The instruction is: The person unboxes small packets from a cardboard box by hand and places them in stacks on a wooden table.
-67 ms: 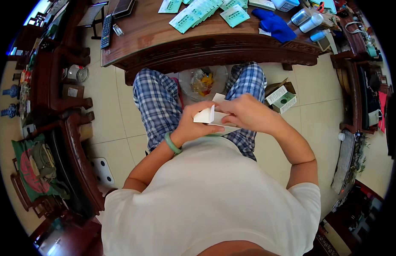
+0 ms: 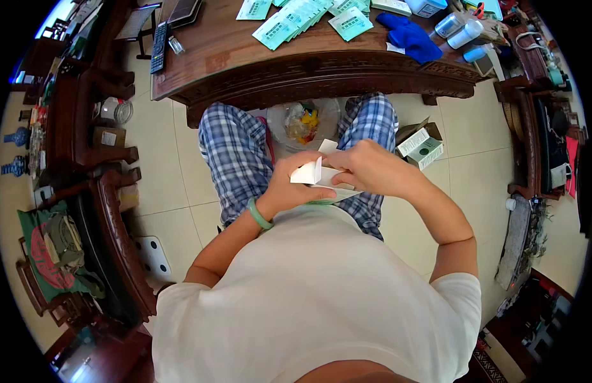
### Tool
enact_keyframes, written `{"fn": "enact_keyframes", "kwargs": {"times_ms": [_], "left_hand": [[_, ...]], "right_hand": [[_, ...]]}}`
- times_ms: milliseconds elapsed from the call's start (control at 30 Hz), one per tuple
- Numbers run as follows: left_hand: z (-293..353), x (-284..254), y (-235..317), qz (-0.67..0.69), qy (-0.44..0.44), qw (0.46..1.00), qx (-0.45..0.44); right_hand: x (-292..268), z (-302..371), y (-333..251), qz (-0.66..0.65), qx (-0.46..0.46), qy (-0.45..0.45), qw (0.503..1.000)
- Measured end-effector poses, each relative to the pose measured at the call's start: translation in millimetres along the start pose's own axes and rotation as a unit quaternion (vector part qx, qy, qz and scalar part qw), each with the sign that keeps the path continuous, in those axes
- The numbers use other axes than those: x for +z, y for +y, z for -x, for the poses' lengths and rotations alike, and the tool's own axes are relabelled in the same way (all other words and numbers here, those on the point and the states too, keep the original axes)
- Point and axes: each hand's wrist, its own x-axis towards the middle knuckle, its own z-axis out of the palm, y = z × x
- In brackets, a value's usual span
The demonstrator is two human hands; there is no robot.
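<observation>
Hands meet over the lap of a seated person in a white shirt and blue plaid trousers. Left hand [image 2: 289,185], with a green bangle [image 2: 259,214] on the wrist, grips the near side of a folded white paper [image 2: 315,173]; right hand [image 2: 367,167] closes over its far side from above. Both hands are clamped on the paper, fingers curled, the two hands nearly touching. One flap of the paper stands upright between them; another corner pokes out above the right hand. The paper is held clear of the knees, just in front of the stomach.

Directly beyond the hands, between the knees, a clear bag [image 2: 303,122] with coloured scraps lies on the tiled floor. An open carton [image 2: 421,144] with green-and-white boxes sits on the floor just beside the right knee. Ahead stands a dark wooden bench [image 2: 232,51] carrying green-and-white packets [image 2: 295,19], a blue cloth [image 2: 408,36], white bottles [image 2: 461,28] and a remote [image 2: 159,46]. Dark wooden chairs line the person's left side.
</observation>
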Motion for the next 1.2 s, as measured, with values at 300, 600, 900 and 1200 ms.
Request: {"fn": "enact_keyframes", "kwargs": {"times_ms": [300,600,900,1200], "left_hand": [[-4,11,-12,-0.030,0.004,0.999,0.012],[-13,18,-19,-0.016,-0.038,0.997,-0.070],[-2,-27,-33,-0.159,0.238,0.958,-0.001],[-35,-40,3,-0.113,0.183,0.976,0.038]], "right_hand": [[7,-1,13,-0.029,0.032,-0.114,0.993],[17,-1,32,-0.024,0.014,-0.137,0.990],[22,63,87,-0.290,0.205,0.232,0.905],[90,61,106,-0.497,0.087,0.364,0.783]]}}
